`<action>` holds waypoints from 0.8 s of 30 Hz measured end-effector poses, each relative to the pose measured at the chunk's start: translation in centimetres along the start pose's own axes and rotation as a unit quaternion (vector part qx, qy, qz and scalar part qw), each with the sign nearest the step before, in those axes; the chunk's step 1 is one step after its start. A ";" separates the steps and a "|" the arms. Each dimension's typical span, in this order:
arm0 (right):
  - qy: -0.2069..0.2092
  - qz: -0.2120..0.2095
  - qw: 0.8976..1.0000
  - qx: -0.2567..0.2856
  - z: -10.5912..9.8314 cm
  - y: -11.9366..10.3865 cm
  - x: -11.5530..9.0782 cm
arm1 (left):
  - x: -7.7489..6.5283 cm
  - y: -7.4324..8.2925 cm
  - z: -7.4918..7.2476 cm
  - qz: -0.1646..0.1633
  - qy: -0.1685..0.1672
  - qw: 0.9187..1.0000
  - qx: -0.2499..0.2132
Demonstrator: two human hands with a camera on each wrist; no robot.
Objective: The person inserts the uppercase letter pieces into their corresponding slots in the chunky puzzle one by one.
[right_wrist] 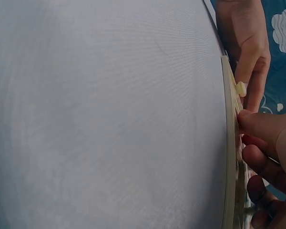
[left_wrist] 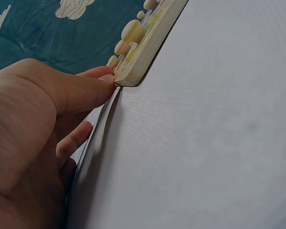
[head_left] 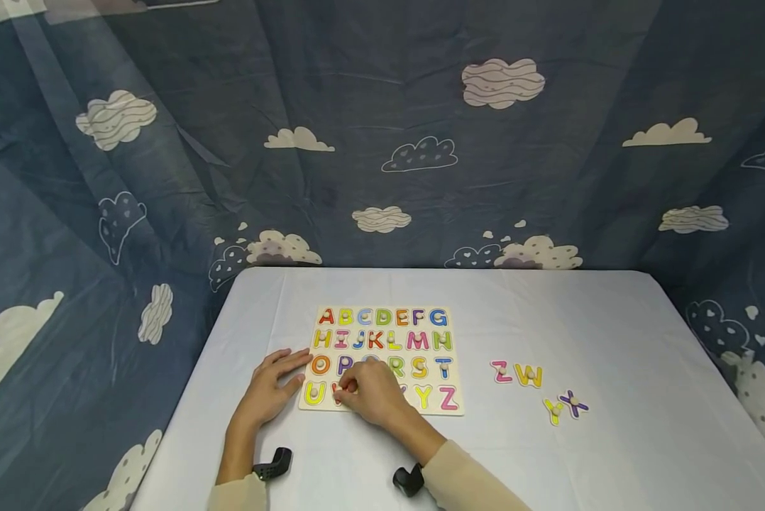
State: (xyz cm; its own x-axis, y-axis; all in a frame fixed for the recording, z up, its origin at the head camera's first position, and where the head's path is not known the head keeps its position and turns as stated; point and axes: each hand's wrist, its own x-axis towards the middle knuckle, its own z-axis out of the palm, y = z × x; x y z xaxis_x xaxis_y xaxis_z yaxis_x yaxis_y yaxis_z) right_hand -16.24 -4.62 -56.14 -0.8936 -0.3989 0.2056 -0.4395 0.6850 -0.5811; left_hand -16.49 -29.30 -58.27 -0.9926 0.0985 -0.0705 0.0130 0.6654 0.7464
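A wooden alphabet puzzle board (head_left: pixel 382 411) lies on the white table, its letter pieces topped with small knobs. My right hand (head_left: pixel 372 390) is over the bottom row, thumb and fingertips pinching the red letter V piece (head_left: pixel 336 394) at its place beside the yellow U (head_left: pixel 315 393). In the right wrist view the fingers of the right hand (right_wrist: pixel 271 152) hide most of that piece. My left hand (head_left: pixel 267 394) rests against the board's left edge with extended fingers. Seen from the left wrist, the thumb of the left hand (left_wrist: pixel 71 93) touches the board's corner (left_wrist: pixel 131 78).
Right of the board lie loose letters: a pink Z (head_left: pixel 501 371), a yellow W (head_left: pixel 528 375), a yellow Y (head_left: pixel 553 411) and a purple X (head_left: pixel 574 404). A dark cloud-patterned cloth (head_left: pixel 382 191) hangs behind the white-covered table (head_left: pixel 663 355).
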 end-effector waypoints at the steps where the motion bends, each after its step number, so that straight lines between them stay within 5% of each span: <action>1: 0.002 -0.001 1.000 -0.001 0.0 0.0 0.0 | 0.0 0.0 0.0 0.001 0.000 1.000 0.000; 12: -0.021 0.004 1.000 0.010 -0.4 0.5 -0.2 | 0.0 0.1 0.1 0.000 -0.002 1.000 -0.005; 24: 0.005 -0.009 0.999 0.051 -4.3 1.7 -1.4 | 0.0 0.1 0.1 -0.001 0.003 1.000 0.000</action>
State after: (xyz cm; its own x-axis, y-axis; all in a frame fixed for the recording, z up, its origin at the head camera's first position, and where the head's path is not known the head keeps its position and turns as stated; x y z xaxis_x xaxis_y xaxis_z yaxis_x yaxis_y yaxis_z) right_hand -16.11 -0.31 -54.04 -0.8869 -0.4040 0.2242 -0.4441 0.6113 -0.6550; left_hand -16.51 -29.20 -58.29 -0.9934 0.0926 -0.0680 0.0109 0.6649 0.7469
